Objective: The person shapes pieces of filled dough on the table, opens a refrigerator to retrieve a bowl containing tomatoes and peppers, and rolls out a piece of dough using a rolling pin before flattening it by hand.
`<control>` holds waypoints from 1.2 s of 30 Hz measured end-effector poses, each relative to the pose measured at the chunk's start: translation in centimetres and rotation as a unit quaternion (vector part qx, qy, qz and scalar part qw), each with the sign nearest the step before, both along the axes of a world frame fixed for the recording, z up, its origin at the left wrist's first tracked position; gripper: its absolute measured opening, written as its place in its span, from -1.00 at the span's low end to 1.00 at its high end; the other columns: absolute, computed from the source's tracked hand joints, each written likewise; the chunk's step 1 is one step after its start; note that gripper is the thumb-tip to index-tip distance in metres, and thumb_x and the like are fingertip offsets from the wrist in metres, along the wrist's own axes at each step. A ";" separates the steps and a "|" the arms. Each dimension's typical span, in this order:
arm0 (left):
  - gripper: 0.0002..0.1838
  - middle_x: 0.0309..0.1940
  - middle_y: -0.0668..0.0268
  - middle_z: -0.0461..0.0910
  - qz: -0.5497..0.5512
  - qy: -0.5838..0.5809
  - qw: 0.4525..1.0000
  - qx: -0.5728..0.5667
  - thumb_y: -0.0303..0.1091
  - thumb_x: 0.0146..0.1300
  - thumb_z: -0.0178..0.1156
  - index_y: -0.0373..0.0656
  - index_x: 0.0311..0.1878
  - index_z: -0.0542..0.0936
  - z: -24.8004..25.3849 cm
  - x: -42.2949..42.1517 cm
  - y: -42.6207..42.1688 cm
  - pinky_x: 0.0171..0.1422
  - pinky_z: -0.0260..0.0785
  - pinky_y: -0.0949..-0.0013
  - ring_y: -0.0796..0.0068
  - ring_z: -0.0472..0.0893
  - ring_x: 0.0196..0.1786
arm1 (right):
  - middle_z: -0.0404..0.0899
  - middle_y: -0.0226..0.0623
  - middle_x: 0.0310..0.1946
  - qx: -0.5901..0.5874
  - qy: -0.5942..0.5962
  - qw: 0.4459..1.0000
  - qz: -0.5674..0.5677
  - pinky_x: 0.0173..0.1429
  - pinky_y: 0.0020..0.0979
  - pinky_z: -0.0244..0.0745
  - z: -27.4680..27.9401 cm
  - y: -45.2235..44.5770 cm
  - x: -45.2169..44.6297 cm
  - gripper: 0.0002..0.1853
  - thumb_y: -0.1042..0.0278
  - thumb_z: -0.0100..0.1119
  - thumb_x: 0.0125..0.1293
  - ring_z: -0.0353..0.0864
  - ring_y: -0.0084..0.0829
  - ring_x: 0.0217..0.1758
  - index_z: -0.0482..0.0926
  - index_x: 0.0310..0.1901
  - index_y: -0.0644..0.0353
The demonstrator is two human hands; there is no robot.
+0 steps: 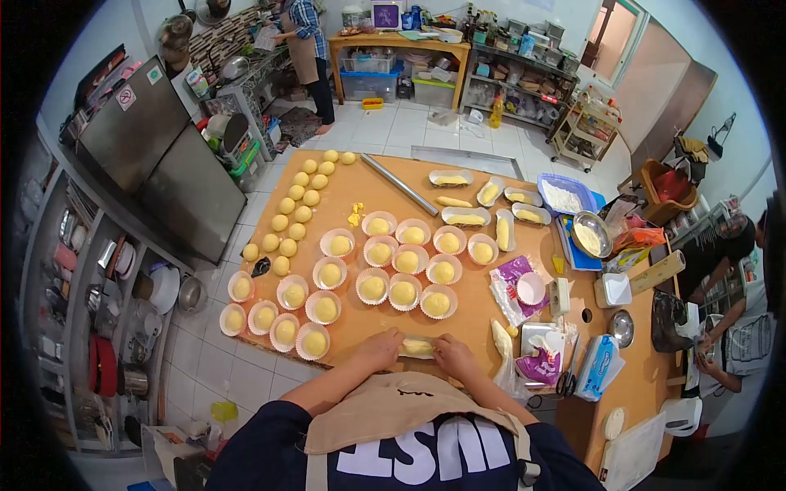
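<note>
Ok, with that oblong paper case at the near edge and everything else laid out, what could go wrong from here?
The left grip and right grip hold opposite ends of the oblong paper case; squeezing might crumple it.
The metal rod lies loose; a nudge could roll it into the nearby dough.
The leftmost paper cup sits close to the table edge and might get knocked off.
</note>
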State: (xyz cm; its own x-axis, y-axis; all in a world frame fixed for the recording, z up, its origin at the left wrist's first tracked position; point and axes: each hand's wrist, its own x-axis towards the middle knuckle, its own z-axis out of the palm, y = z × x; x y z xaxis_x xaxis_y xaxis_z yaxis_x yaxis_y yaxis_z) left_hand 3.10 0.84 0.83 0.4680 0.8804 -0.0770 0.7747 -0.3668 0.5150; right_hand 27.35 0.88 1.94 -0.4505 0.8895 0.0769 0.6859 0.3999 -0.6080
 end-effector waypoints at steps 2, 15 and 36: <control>-0.68 -0.14 0.07 0.52 0.042 0.032 0.997 -0.051 -0.34 0.12 0.18 -0.20 -0.04 0.50 3.2 0.9 -0.1 -0.09 0.47 0.09 0.02 0.57 -0.15 | 0.61 -0.22 -0.28 -0.011 0.009 1.000 -0.004 -0.16 -0.18 0.56 0.8 0.0 -0.5 -0.82 0.38 0.27 0.11 0.64 -0.15 -0.25 0.64 -0.22 0.15; -0.90 -0.36 0.22 0.59 -0.062 -0.009 0.995 0.083 -0.31 0.09 0.18 -0.08 -0.45 0.61 -0.3 1.8 1.5 -0.11 0.47 0.17 0.18 0.61 -0.19 | 0.59 -0.25 -0.39 0.037 -0.047 0.998 -0.026 -0.19 -0.20 0.54 -0.7 0.1 -0.6 -0.92 0.36 0.25 0.10 0.61 -0.17 -0.25 0.65 -0.42 0.14; -0.80 -0.21 0.14 0.58 0.002 -0.136 0.986 0.093 -0.33 0.14 0.23 -0.18 -0.17 0.58 -1.4 1.1 0.8 -0.03 0.46 0.12 0.08 0.58 -0.11 | 0.65 -0.20 -0.19 0.021 0.053 0.998 -0.032 -0.10 -0.22 0.58 -0.5 0.0 0.2 -0.88 0.44 0.31 0.09 0.65 -0.12 -0.20 0.67 -0.30 0.18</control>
